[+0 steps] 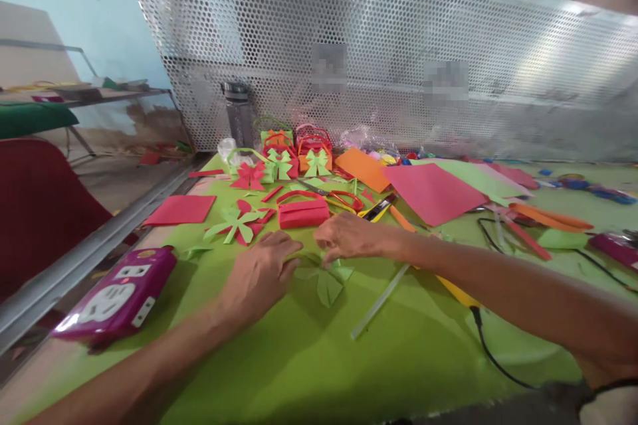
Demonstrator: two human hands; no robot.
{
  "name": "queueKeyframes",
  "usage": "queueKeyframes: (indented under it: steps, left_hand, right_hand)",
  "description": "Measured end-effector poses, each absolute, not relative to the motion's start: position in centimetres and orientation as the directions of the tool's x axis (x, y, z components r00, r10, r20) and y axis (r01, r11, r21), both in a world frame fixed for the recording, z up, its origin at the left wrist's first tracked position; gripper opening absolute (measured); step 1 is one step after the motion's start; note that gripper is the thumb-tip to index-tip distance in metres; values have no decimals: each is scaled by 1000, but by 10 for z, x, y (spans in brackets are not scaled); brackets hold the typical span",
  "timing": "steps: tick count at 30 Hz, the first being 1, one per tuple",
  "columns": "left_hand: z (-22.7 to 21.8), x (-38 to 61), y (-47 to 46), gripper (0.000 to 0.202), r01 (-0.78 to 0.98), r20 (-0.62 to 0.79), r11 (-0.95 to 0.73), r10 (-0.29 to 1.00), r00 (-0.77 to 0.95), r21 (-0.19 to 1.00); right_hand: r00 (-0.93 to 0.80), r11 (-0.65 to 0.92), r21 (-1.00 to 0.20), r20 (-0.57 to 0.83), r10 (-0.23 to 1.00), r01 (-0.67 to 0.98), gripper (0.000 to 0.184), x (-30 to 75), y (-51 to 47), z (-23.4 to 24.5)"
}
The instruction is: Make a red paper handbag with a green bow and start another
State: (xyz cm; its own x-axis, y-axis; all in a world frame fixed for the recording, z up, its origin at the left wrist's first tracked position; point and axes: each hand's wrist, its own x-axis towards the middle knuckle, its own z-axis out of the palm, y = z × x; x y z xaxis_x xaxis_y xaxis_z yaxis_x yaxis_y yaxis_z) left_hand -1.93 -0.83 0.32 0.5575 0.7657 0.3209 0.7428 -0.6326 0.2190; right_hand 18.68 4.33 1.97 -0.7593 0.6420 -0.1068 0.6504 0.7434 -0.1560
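A light green paper bow [323, 277] lies on the green sheet [309, 352] that covers the table. My left hand [259, 275] rests on its left side, fingers bent and pressing the paper. My right hand [349, 237] comes in from the right and pinches the top of the same bow with curled fingers. Just beyond the hands sit a red paper basket [302, 210] and a green and red bow [236, 224].
A purple power strip [117, 299] lies at the left edge. A glue stick [379, 300] and a black cable [491, 352] lie to the right. Paper sheets [431, 191], scissors [343, 199], more baskets [313, 146] and a bottle [238, 113] stand before the perforated metal panel [399, 46].
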Motion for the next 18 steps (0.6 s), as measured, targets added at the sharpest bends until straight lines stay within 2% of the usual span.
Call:
queueKeyframes:
  steps: [4, 9, 14, 18]
  left_hand:
    - [2, -19, -5, 33, 698, 251, -681, 731, 635, 220]
    - [-3, -22, -2, 48, 605, 247, -756, 654, 715, 250]
    - [-5, -26, 3, 47, 567, 274, -776, 629, 727, 276]
    - [-6, -26, 6, 46, 593, 229, -758, 650, 725, 272]
  right_hand:
    - [-815, 810, -89, -51, 577, 580, 40, 185, 46, 14]
    - [-871, 871, 6, 24, 491, 491, 49, 181, 50, 11]
    - [-920, 908, 150, 48, 388, 391, 58, 177, 55, 12]
    - [-948, 915, 254, 29, 315, 312, 61, 176, 57, 14]
